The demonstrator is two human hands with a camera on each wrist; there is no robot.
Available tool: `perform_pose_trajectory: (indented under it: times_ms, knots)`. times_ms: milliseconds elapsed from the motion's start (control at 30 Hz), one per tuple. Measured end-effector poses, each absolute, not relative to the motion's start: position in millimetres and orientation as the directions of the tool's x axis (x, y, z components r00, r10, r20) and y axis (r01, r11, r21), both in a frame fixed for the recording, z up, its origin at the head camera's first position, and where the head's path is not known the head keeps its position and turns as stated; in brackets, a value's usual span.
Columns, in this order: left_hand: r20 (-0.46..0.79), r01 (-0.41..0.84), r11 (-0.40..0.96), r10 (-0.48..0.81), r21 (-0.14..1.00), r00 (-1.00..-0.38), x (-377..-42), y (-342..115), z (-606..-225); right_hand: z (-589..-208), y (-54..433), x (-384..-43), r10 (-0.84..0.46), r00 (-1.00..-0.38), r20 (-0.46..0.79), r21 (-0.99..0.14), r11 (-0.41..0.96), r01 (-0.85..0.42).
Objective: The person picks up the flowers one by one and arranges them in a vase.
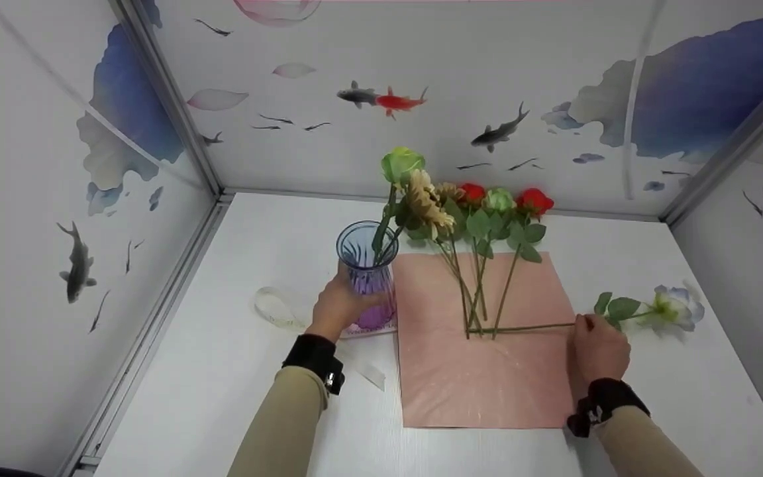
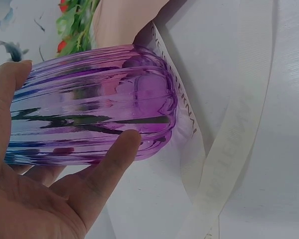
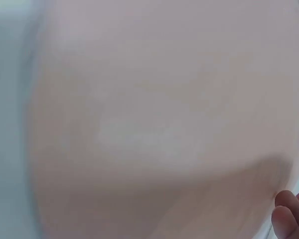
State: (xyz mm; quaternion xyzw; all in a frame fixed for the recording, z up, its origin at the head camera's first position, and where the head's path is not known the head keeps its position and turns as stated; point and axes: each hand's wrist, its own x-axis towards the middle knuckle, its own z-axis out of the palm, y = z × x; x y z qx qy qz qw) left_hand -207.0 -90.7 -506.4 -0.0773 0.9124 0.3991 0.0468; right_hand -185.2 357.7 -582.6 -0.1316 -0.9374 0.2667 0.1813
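My left hand (image 1: 348, 301) grips a ribbed glass vase (image 1: 373, 291), blue at the rim and purple at the base. A green rose (image 1: 403, 164) and a beige daisy-like flower (image 1: 426, 202) lean out of its mouth. In the left wrist view, dark stems (image 2: 139, 121) show through the glass, with thumb and fingers around its sides. At the right, my right hand (image 1: 601, 348) pinches the stem of a pale white-blue flower (image 1: 676, 308), which lies sideways with its bloom to the right. Only fingertips (image 3: 284, 221) of that hand show in the right wrist view.
Red and green roses (image 1: 534, 202) and another beige flower lie at the back, stems across pink wrapping paper (image 1: 481, 391). A printed white ribbon (image 2: 239, 134) loops beside and under the vase. Panels (image 1: 448, 53) with painted fish enclose the white table (image 1: 222, 371).
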Motion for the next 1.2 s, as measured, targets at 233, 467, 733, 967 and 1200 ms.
perform_pose_trajectory:
  times_ms: [233,467,733,967,1200]
  knots:
    - [-0.156,-0.185,0.669,-0.103,0.720,-0.982,-207.3,-90.5,-506.4,-577.9,350.2,-190.0,0.479,-0.846,0.233,-0.686,0.698,0.205]
    - [-0.164,-0.190,0.660,-0.102,0.727,-0.981,-207.6,-90.5,-505.1,-576.4,346.7,-192.4,0.569,-0.811,0.138,-0.781,0.565,0.264]
    - [-0.170,-0.196,0.658,-0.104,0.727,-0.980,-207.1,-90.8,-504.7,-572.9,347.9,-194.3,0.652,-0.758,-0.025,-0.882,0.343,0.324]
    - [-0.176,-0.205,0.651,-0.111,0.731,-0.978,-206.9,-89.8,-504.2,-571.2,349.4,-190.5,0.665,-0.728,-0.166,-0.948,0.097,0.304]
    - [-0.173,-0.204,0.639,-0.111,0.742,-0.979,-207.3,-90.8,-505.4,-568.0,350.8,-186.6,0.665,-0.693,-0.279,-0.957,-0.129,0.260]
